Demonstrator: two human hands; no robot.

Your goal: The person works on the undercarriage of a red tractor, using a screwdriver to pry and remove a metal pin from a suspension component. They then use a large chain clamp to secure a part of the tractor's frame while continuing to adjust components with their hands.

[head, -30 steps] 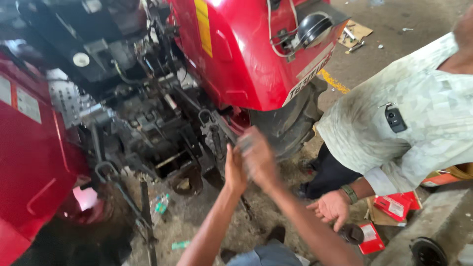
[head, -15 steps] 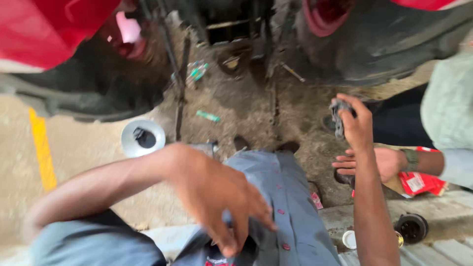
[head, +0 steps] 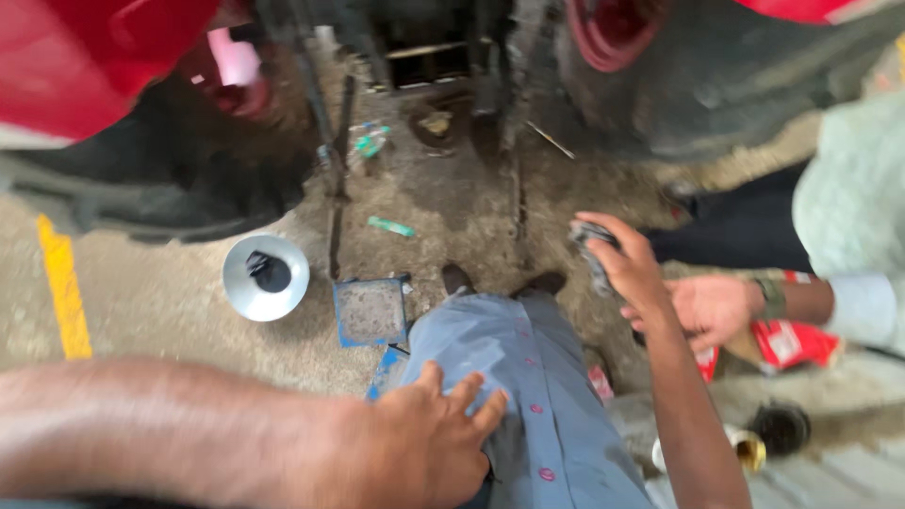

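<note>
My left hand (head: pixel 429 443) lies flat at the bottom middle of the frame, fingers spread wide, palm down on the grey-blue shirt (head: pixel 528 396) over my front; it holds nothing. My right hand (head: pixel 627 269) is raised right of centre, its fingers curled around a dark, crumpled rag (head: pixel 592 247), though blur keeps me from telling more about it. Just to the right of my right hand, another person's hand (head: pixel 716 306) with a wrist strap reaches in from the right edge, close to mine and perhaps touching it; I cannot tell which. Below that hand lies a red packet (head: pixel 787 341).

On the dirty floor (head: pixel 160 292), left of centre, stands a round metal bowl (head: pixel 266 276) with something dark inside, and just beside it, to the right, a square blue-edged tray (head: pixel 370 311). A yellow line (head: pixel 64 297) runs down the left side of the floor. Across the top of the frame stand red machine panels (head: pixel 85 57), with a large black tyre (head: pixel 170 179) at the left.
</note>
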